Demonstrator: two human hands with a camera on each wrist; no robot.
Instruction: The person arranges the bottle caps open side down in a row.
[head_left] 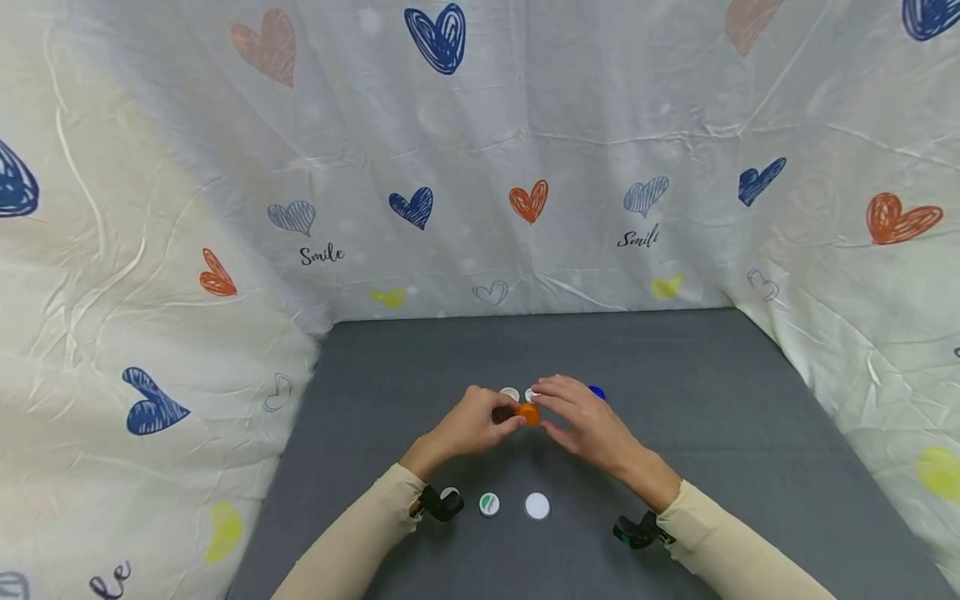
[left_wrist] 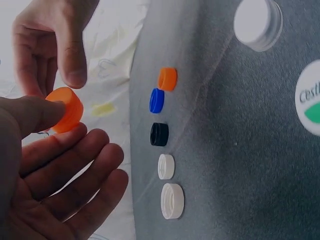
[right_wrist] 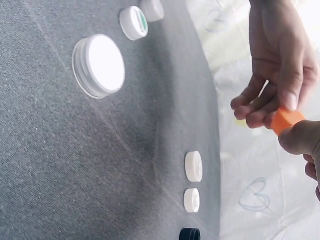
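Note:
Between the thumb and index finger of my left hand (head_left: pixel 476 421), an orange bottle cap (head_left: pixel 529 414) is pinched above the grey table. The other fingers of that hand are spread in the left wrist view. My right hand (head_left: pixel 588 423) is just right of the cap, fingers extended and thumb apart from them. In the left wrist view its thumb tip is close over the cap; in the right wrist view its thumb (right_wrist: pixel 300 137) overlaps the cap. Beyond the hands a row holds a second orange cap (left_wrist: pixel 168 79), a blue cap (left_wrist: pixel 157 100), a black cap (left_wrist: pixel 159 134) and two white caps (left_wrist: pixel 166 166).
Nearer on the grey table (head_left: pixel 675 567) stand a large white lid (head_left: pixel 537 506), a white cap with a green mark (head_left: pixel 489 504) and another white cap (head_left: pixel 449 493), partly hidden by the left wrist camera. A heart-printed white cloth (head_left: pixel 480 150) hangs behind and at both sides.

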